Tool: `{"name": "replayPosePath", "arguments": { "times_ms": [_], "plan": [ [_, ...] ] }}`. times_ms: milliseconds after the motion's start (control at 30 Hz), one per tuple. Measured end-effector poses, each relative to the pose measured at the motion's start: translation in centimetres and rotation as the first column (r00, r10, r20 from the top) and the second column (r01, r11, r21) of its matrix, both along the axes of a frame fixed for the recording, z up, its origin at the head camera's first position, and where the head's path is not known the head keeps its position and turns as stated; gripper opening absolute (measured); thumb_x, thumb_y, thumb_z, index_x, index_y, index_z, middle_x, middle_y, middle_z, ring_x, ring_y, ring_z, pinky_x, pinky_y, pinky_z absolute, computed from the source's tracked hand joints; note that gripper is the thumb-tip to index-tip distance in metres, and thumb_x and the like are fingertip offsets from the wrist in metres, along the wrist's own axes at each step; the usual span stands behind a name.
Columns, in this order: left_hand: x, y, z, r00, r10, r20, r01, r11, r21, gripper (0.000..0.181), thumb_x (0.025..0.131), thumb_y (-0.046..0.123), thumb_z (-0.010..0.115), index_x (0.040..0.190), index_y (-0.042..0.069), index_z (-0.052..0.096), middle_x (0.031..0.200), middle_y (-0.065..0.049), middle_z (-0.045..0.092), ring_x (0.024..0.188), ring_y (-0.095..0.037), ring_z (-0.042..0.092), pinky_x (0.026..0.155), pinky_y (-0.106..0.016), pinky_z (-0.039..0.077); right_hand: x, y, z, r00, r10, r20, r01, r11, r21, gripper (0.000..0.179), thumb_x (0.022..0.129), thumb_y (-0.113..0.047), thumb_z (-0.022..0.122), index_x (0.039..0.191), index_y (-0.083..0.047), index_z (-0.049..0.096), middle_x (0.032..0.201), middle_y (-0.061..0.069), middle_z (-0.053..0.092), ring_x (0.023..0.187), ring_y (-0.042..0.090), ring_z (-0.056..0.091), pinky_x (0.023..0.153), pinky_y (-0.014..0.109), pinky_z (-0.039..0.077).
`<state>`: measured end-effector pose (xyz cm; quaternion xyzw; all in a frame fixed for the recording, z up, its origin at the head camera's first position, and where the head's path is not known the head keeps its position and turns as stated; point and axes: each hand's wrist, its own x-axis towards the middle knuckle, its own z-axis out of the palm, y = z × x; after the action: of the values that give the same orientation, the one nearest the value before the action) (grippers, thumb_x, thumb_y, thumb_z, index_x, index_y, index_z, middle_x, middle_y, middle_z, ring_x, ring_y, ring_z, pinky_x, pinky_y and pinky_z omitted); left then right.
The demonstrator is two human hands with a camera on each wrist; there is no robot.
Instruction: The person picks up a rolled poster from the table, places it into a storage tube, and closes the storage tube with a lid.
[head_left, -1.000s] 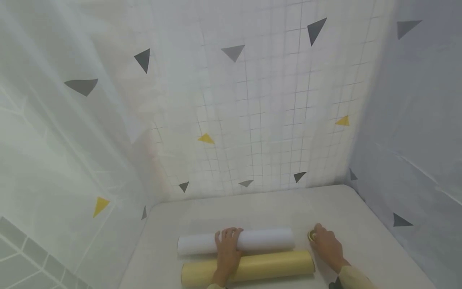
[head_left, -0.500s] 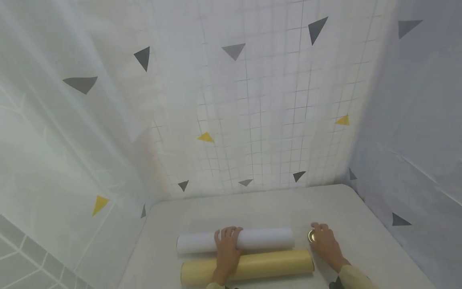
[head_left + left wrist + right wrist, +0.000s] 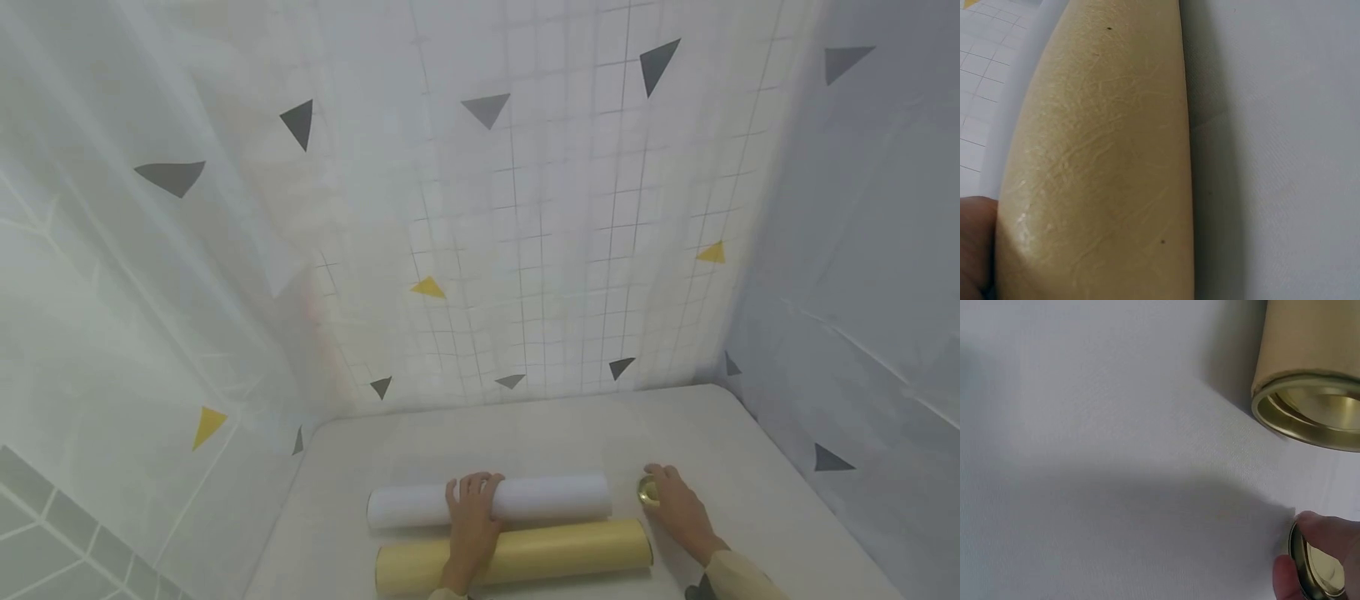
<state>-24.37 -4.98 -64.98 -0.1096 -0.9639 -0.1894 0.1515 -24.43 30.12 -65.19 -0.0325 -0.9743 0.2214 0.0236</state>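
Observation:
A white roll (image 3: pixel 555 498) lies crosswise on the white-covered table, and my left hand (image 3: pixel 472 525) grips it, fingers bent over its far side. Nearer the body, under the left wrist, a yellow-tan cardboard tube (image 3: pixel 577 550) runs almost parallel; its wrinkled surface (image 3: pixel 1104 150) fills much of the left wrist view. To the right of both, my right hand (image 3: pixel 681 508) pinches a round gold metal lid (image 3: pixel 645 493). In the right wrist view the thumb and a finger hold this lid (image 3: pixel 1325 570) tilted by its rim. The tube's right end (image 3: pixel 1310 412) shows a metal rim around a recessed metal face.
White sheeting with grey and yellow triangles (image 3: pixel 427 287) hangs behind the table (image 3: pixel 525 433) and along both sides. A grid shows through the back sheet. Grey tiles with pale joints (image 3: pixel 71 521) appear at the lower left.
The gold lid's tilt has changed slightly in my right hand's fingers, close to the same spot. My left hand, the white roll and the tan tube have stayed in place.

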Motion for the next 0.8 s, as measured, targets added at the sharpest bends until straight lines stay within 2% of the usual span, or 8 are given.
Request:
{"name": "replayPosePath", "arguments": {
  "times_ms": [167, 400, 433, 500, 567, 667, 733, 800],
  "plan": [
    [0.0, 0.0, 0.2, 1.000, 0.003, 0.013, -0.003, 1.000, -0.005, 0.071, 0.065, 0.016, 0.091, 0.130, 0.023, 0.064, 0.131, -0.001, 0.065, 0.129, -0.028, 0.053, 0.116, -0.064, 0.027, 0.0, -0.3, 0.1, 0.999, 0.012, -0.046, -0.014, 0.999, -0.031, 0.043, 0.087, 0.000, 0.066, 0.129, 0.006, 0.055, 0.117, 0.025, 0.063, 0.100, 0.035, 0.068, 0.090, 0.053, 0.058],
    [0.2, 0.0, 0.4, 1.000, -0.002, 0.003, 0.002, 1.000, 0.004, 0.070, 0.065, 0.015, 0.091, 0.129, 0.022, 0.064, 0.130, -0.002, 0.066, 0.128, -0.029, 0.053, 0.115, -0.065, 0.027, 0.1, -0.8, 0.2, 0.997, 0.047, -0.057, -0.051, 0.996, -0.069, 0.040, 0.090, 0.004, 0.057, 0.130, 0.005, 0.057, 0.129, 0.027, 0.065, 0.122, 0.046, 0.062, 0.104, 0.060, 0.051],
    [0.2, 0.0, 0.4, 1.000, -0.003, 0.005, 0.003, 1.000, 0.002, 0.070, 0.066, 0.015, 0.090, 0.130, 0.022, 0.064, 0.131, -0.003, 0.065, 0.128, -0.029, 0.053, 0.115, -0.065, 0.027, 0.2, -0.9, 0.3, 0.996, 0.059, -0.062, -0.063, 0.995, -0.073, 0.042, 0.089, 0.005, 0.057, 0.131, 0.005, 0.056, 0.129, 0.027, 0.065, 0.121, 0.046, 0.063, 0.103, 0.060, 0.051],
    [0.2, 0.0, 0.4, 1.000, -0.001, 0.013, 0.002, 1.000, -0.005, 0.070, 0.067, 0.015, 0.090, 0.131, 0.023, 0.063, 0.132, -0.002, 0.065, 0.129, -0.028, 0.052, 0.116, -0.065, 0.026, 0.2, -1.1, 0.5, 0.995, 0.076, -0.060, -0.080, 0.994, -0.077, 0.044, 0.089, 0.005, 0.058, 0.132, 0.006, 0.055, 0.122, 0.027, 0.069, 0.110, 0.043, 0.068, 0.098, 0.058, 0.054],
    [0.1, -0.1, 0.3, 1.000, 0.001, 0.002, -0.001, 1.000, -0.019, 0.070, 0.067, 0.015, 0.090, 0.131, 0.023, 0.063, 0.132, -0.001, 0.065, 0.129, -0.028, 0.053, 0.116, -0.064, 0.027, 0.1, -1.2, 0.5, 0.996, 0.079, -0.042, -0.082, 0.994, -0.070, 0.046, 0.089, 0.004, 0.058, 0.135, 0.007, 0.053, 0.113, 0.024, 0.072, 0.097, 0.034, 0.070, 0.090, 0.054, 0.057],
    [0.1, -0.1, 0.2, 1.000, -0.003, -0.003, 0.003, 1.000, -0.017, 0.070, 0.067, 0.015, 0.090, 0.131, 0.024, 0.064, 0.132, -0.001, 0.065, 0.129, -0.027, 0.053, 0.116, -0.064, 0.026, -0.3, -1.3, 0.2, 0.998, 0.067, 0.012, -0.066, 0.996, -0.056, 0.047, 0.091, 0.001, 0.057, 0.137, 0.008, 0.051, 0.101, 0.017, 0.073, 0.083, 0.019, 0.065, 0.079, 0.047, 0.058],
    [0.1, -0.1, 0.1, 1.000, -0.006, -0.006, 0.006, 1.000, -0.009, 0.070, 0.066, 0.014, 0.090, 0.130, 0.023, 0.064, 0.131, -0.001, 0.065, 0.129, -0.027, 0.053, 0.116, -0.064, 0.026, -0.6, -1.4, -0.1, 0.997, 0.056, 0.050, -0.053, 0.997, -0.052, 0.046, 0.093, 0.000, 0.057, 0.138, 0.008, 0.051, 0.103, 0.018, 0.073, 0.085, 0.020, 0.066, 0.081, 0.047, 0.058],
    [0.2, -0.1, 0.2, 1.000, -0.006, 0.002, 0.006, 1.000, -0.002, 0.070, 0.067, 0.014, 0.090, 0.131, 0.023, 0.064, 0.132, -0.001, 0.065, 0.130, -0.028, 0.052, 0.116, -0.064, 0.025, -0.8, -1.4, -0.2, 0.996, 0.059, 0.070, -0.054, 0.996, -0.066, 0.046, 0.094, 0.000, 0.055, 0.138, 0.008, 0.051, 0.110, 0.021, 0.072, 0.092, 0.027, 0.069, 0.087, 0.049, 0.058]
  ]
}}
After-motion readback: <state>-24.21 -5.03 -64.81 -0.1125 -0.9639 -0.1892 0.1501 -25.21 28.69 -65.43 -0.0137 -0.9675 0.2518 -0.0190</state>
